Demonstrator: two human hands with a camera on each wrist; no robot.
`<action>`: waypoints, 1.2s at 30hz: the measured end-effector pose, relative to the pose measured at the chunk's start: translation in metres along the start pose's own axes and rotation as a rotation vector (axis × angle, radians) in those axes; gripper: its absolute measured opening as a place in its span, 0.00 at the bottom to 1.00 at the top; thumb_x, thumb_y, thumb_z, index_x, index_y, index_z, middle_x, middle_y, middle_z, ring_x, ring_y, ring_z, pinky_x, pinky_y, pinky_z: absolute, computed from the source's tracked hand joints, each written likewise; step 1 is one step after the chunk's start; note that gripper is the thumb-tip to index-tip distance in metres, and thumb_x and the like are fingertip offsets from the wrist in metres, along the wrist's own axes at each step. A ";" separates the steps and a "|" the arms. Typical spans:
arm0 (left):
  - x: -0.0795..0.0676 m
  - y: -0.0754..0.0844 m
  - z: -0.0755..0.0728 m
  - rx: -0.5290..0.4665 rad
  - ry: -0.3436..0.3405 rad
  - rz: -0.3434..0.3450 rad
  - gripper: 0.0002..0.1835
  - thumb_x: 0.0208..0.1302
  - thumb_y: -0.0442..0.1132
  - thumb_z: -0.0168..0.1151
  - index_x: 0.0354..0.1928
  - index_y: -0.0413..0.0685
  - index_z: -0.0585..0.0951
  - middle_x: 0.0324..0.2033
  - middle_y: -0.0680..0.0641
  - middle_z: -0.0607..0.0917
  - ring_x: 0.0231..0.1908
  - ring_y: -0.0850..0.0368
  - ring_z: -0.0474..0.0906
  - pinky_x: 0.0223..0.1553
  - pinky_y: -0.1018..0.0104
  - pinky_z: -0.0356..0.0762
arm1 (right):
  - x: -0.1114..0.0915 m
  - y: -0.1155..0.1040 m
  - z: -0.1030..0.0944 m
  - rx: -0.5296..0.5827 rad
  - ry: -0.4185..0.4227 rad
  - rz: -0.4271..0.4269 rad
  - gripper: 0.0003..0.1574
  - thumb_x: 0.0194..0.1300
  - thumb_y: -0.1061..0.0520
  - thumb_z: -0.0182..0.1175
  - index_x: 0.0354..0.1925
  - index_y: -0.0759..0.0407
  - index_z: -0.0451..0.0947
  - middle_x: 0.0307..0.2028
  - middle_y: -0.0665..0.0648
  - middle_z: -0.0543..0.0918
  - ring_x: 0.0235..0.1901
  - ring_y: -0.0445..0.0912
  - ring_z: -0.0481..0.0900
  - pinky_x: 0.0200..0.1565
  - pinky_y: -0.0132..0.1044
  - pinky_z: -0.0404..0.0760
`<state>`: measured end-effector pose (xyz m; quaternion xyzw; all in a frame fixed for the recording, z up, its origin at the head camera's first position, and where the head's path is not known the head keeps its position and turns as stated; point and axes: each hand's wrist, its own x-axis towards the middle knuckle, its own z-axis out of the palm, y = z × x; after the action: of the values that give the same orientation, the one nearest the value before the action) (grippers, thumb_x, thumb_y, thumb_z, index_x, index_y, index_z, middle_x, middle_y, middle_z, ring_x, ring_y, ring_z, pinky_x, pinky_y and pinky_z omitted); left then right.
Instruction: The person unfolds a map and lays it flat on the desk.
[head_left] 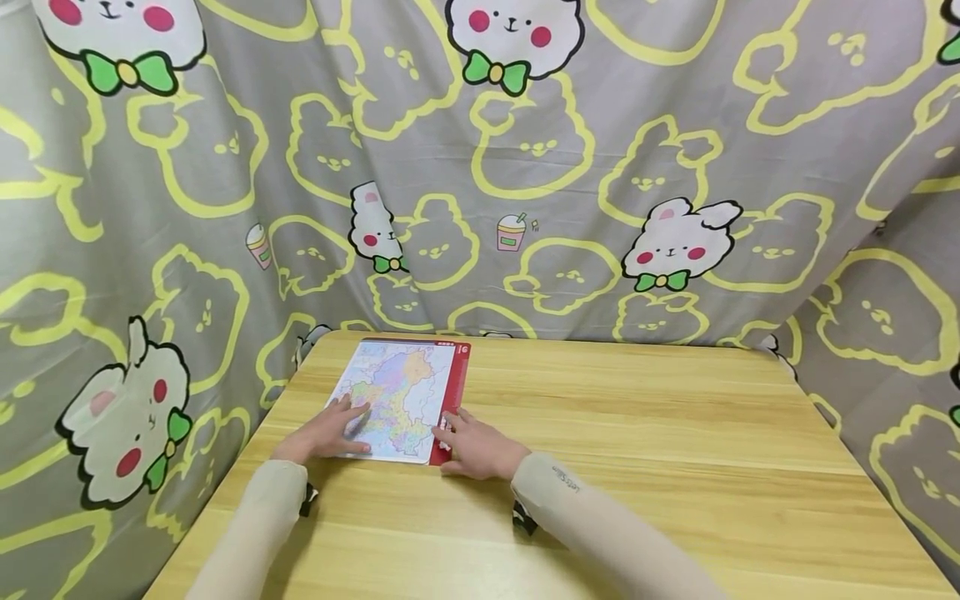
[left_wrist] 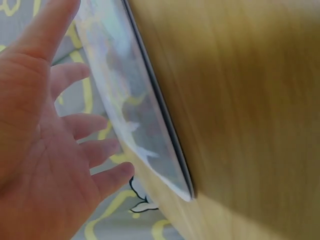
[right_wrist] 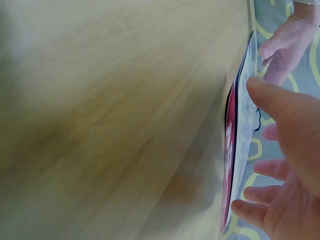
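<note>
A flat map [head_left: 390, 400], with coloured regions and a red strip [head_left: 453, 387] down its right side, lies at the far left of the table. Over its left edge my left hand [head_left: 330, 429] has fingers spread, the fingertips overlapping the map in the head view. At the red strip is my right hand [head_left: 480, 446], its fingers extended across the lower right edge. The left wrist view shows the map's glossy surface [left_wrist: 135, 110] beside the loosely spread left fingers [left_wrist: 82, 125]. In the right wrist view, the right fingers [right_wrist: 260, 195] are relaxed beside the red strip.
The wood-grain table [head_left: 637, 433] extends to the right of the map. A grey curtain [head_left: 555, 167] with yellow outlines and cartoon animals hangs behind the table and along both sides. Dark bands [head_left: 525, 518] show under the sleeve cuffs.
</note>
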<state>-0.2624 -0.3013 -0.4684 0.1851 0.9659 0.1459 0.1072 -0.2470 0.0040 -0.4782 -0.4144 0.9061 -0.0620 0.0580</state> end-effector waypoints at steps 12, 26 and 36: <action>-0.004 -0.013 0.003 -0.021 -0.023 -0.027 0.47 0.52 0.56 0.70 0.67 0.37 0.64 0.64 0.18 0.50 0.63 0.18 0.43 0.59 0.31 0.50 | 0.024 -0.006 0.008 -0.090 -0.011 -0.051 0.40 0.66 0.37 0.54 0.70 0.50 0.61 0.69 0.62 0.58 0.68 0.63 0.53 0.66 0.46 0.56; -0.005 -0.012 0.006 0.000 -0.043 -0.026 0.45 0.52 0.56 0.70 0.67 0.38 0.66 0.64 0.19 0.52 0.62 0.18 0.45 0.58 0.31 0.50 | 0.034 -0.007 0.013 -0.100 -0.059 -0.057 0.37 0.67 0.38 0.53 0.70 0.48 0.62 0.70 0.60 0.58 0.67 0.63 0.54 0.66 0.45 0.56; -0.005 -0.007 0.006 0.013 -0.061 -0.026 0.45 0.52 0.56 0.69 0.67 0.38 0.66 0.64 0.19 0.51 0.62 0.18 0.44 0.58 0.30 0.50 | 0.032 -0.006 0.014 -0.147 -0.060 -0.085 0.32 0.69 0.40 0.51 0.68 0.46 0.65 0.68 0.59 0.62 0.66 0.61 0.59 0.65 0.43 0.59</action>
<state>-0.2583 -0.3082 -0.4753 0.1776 0.9654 0.1327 0.1371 -0.2611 -0.0254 -0.4931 -0.4574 0.8876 0.0146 0.0517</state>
